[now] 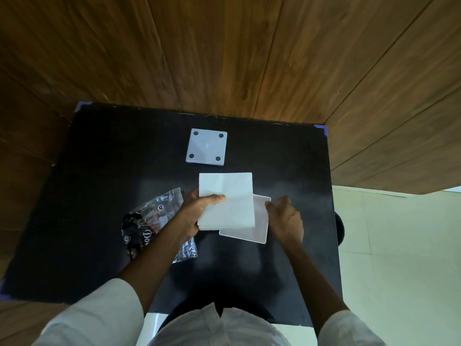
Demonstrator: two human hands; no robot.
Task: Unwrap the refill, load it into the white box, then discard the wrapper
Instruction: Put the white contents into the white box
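Observation:
My left hand [197, 216] grips a white square stack of tissues, the refill [228, 201], by its left edge, held over the black table [99, 158]. Under the stack's right side lies a flat white box part [259, 226]; my right hand [284, 218] touches its right edge with curled fingers. Another white square box part with four dark corner holes [207, 151] lies flat further back. The crumpled clear and black plastic wrapper [152, 221] lies on the table left of my left forearm, partly hidden by it.
The black table stands against a wood-panelled wall [224, 58]. Pale floor tiles [399, 245] show to the right of the table. My white sleeves and shirt fill the bottom of the view.

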